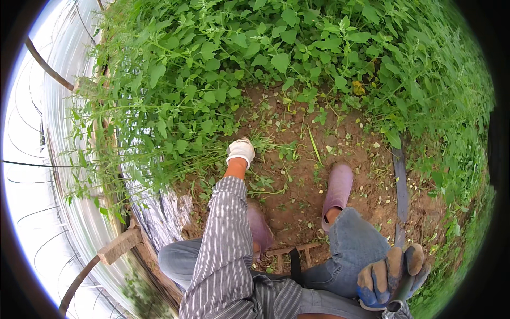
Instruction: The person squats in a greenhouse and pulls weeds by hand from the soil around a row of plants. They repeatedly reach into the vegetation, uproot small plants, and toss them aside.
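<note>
My left hand (241, 151), in a white work glove, is closed round a bunch of long green weed stems (199, 164) low over the soil. The stems stretch out to the left of the fist, with some cut or root ends showing to its right. At the lower right, my right hand (387, 277), in a worn blue and tan glove, is wrapped round a grey metal tube handle (405, 286). The tube's round, hollow end points toward me; the rest of that tool is hidden by the glove.
Tall leafy weeds (281, 48) crowd the front and right side. Bare brown soil (289, 186) with scattered leaves lies between my pink boots (340, 187). A dark strip (399, 181) runs along the right. Clear plastic sheeting (69, 127) and a brick (120, 245) stand at the left.
</note>
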